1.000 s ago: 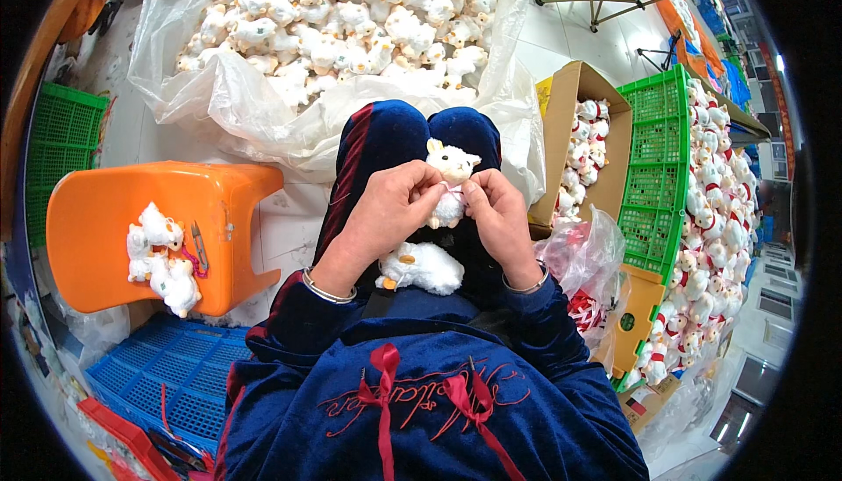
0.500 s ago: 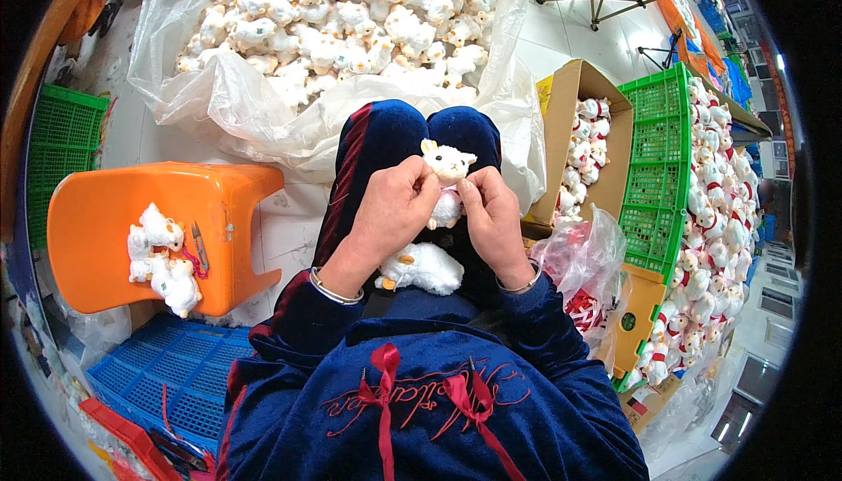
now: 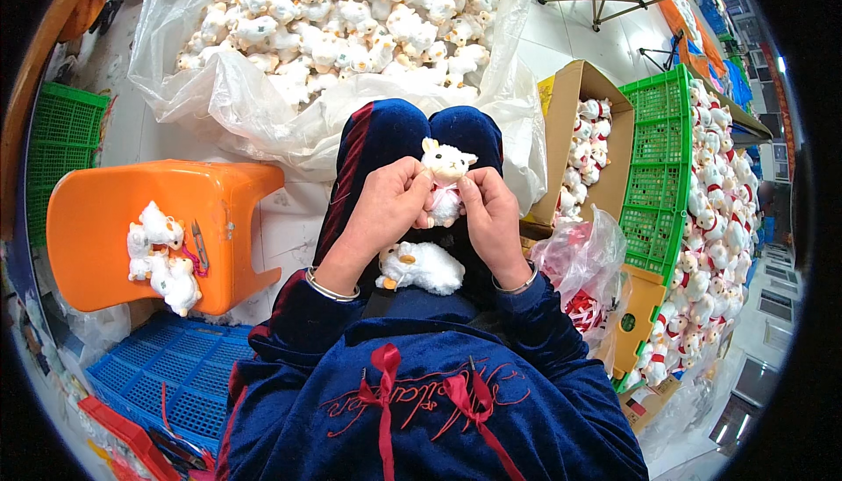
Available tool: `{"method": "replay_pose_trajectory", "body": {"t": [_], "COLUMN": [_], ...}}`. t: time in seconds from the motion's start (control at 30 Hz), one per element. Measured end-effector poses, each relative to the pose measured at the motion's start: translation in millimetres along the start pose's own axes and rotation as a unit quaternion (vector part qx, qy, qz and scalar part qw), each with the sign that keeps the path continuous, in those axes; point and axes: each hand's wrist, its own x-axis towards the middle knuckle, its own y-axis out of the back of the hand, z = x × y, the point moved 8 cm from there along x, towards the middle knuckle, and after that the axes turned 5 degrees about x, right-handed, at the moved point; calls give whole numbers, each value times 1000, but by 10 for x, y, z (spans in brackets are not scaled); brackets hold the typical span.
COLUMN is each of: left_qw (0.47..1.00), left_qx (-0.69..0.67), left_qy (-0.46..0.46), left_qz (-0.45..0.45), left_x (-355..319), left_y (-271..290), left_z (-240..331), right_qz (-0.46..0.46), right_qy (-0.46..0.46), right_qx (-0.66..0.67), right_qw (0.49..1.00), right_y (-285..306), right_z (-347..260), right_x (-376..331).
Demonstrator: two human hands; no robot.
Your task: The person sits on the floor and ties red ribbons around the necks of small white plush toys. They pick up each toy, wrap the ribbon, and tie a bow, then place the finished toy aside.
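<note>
Above my lap, a small white plush animal (image 3: 447, 162) sits upright between my hands, with a thin pale pink ribbon (image 3: 445, 190) round its neck. My left hand (image 3: 386, 206) pinches at one side of the neck, thumb and finger closed. On the other side, my right hand (image 3: 491, 222) is closed in the same way. Whether the fingertips grip the ribbon's ends or the plush itself is partly hidden. Just below them, a second white plush animal (image 3: 430, 269) lies on its side on my lap.
To the left, an orange stool (image 3: 96, 218) bears several plush animals (image 3: 158, 249) and thread snips (image 3: 199, 240). Ahead lies a clear plastic sheet (image 3: 219, 99) heaped with plush animals (image 3: 351, 21). A cardboard box (image 3: 614, 148), a green crate (image 3: 658, 174) and a bag of red ribbons (image 3: 583, 279) stand right.
My left hand has shifted slightly left and the toy's chest shows more. The pink ribbon at its neck is easier to see. Both hands stay closed at the neck.
</note>
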Motion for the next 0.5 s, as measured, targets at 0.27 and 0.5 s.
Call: {"method": "replay_pose_trajectory", "body": {"t": [0.27,0.5], "left_qw": [1000,999], "left_qx": [17,51], "left_qy": [6,-3], "left_qz": [-7,-13], "left_x": [-13,-41], "left_y": [34,50], "left_z": [32,120], "right_qz": [2,-4], "right_qy": [0,3], "right_qx": [6,11], "right_qw": [1000,1000], "right_y": [-9,-18], "right_z": [18,-4], "right_x": [0,9]}}
